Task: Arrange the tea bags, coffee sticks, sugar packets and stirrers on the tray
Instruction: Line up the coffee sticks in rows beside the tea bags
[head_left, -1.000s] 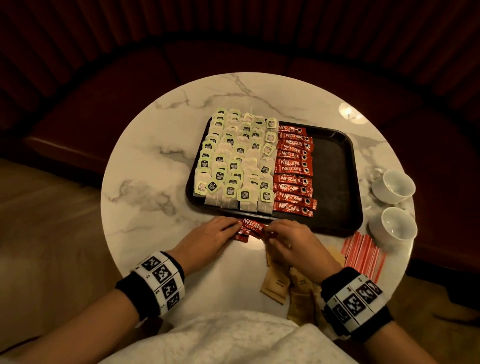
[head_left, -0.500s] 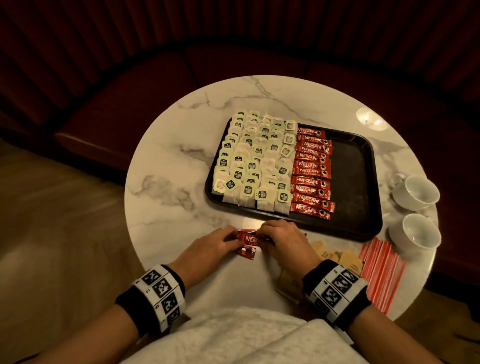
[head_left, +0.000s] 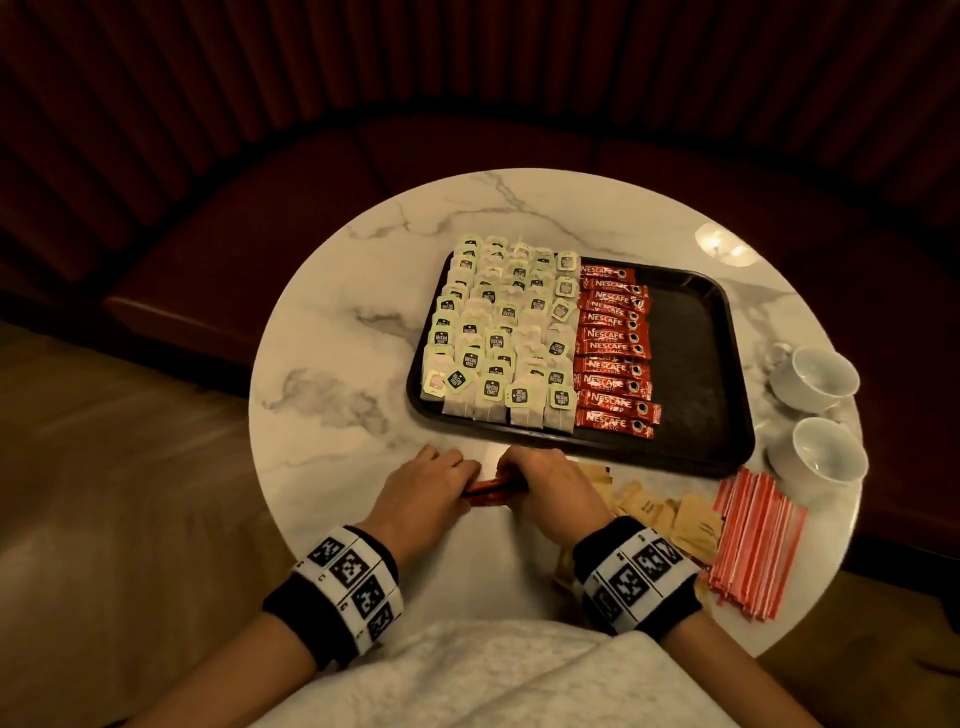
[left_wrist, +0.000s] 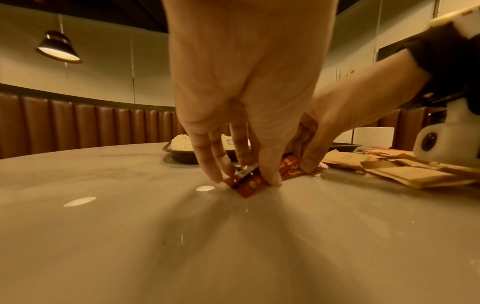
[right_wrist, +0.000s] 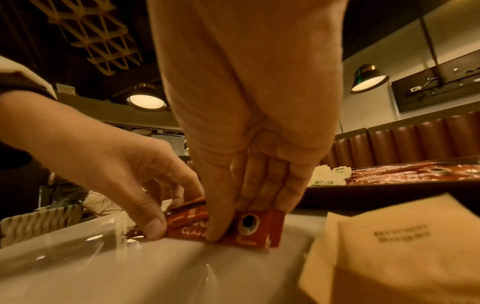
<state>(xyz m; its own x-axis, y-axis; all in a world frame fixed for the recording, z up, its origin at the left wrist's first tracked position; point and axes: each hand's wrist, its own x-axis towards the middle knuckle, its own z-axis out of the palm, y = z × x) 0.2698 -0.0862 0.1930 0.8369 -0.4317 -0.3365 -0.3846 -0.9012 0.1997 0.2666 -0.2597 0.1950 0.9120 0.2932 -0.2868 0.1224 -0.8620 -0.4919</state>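
Observation:
A small bundle of red coffee sticks (head_left: 488, 491) stands on edge on the marble table just in front of the black tray (head_left: 696, 364). My left hand (head_left: 423, 493) pinches its left end (left_wrist: 245, 182) between thumb and fingers. My right hand (head_left: 553, 486) pinches its right end (right_wrist: 249, 228) the same way. On the tray, tea bags (head_left: 498, 332) fill the left part and a column of coffee sticks (head_left: 615, 353) lies beside them. Brown sugar packets (head_left: 670, 514) and red-and-white stirrers (head_left: 753, 545) lie on the table at the right.
Two white cups (head_left: 813, 379) (head_left: 818, 454) stand at the table's right edge. The tray's right part is bare black. A dark red bench curves behind the round table (head_left: 322, 364). A pale cloth covers my lap at the near edge.
Both hands have closed in on the loose coffee sticks and squared them into one bundle on edge. The head view has shifted left, so the table sits further right.

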